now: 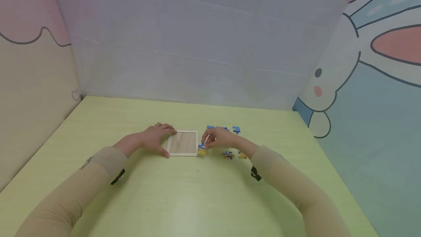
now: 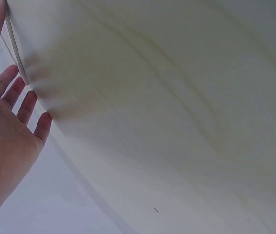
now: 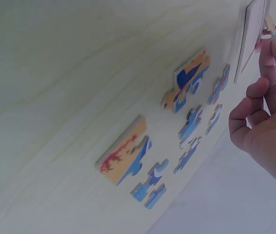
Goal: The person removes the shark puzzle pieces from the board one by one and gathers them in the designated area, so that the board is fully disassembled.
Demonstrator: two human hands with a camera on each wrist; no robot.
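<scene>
A square puzzle tray [image 1: 182, 155] with a pale raised border and a wood-coloured inside lies flat on the table. My left hand [image 1: 154, 137] is spread along its left side, thumb at the near corner and a finger at the far corner. In the left wrist view the fingers [image 2: 27, 106] look nearly straight beside the tray's edge. My right hand [image 1: 219, 137] pinches a blue-and-yellow jigsaw piece [image 1: 201, 150] above the tray's right border. The right wrist view shows this piece [image 3: 271, 25] edge-on between thumb and fingertips.
Several loose jigsaw pieces lie right of the tray, among them a corner piece with a red coral-like print [image 3: 120, 155] and an orange-and-blue one [image 3: 189, 80]. Blue pieces [image 1: 236, 129] sit farther back. Walls stand behind the table [image 1: 184, 200] and at both sides.
</scene>
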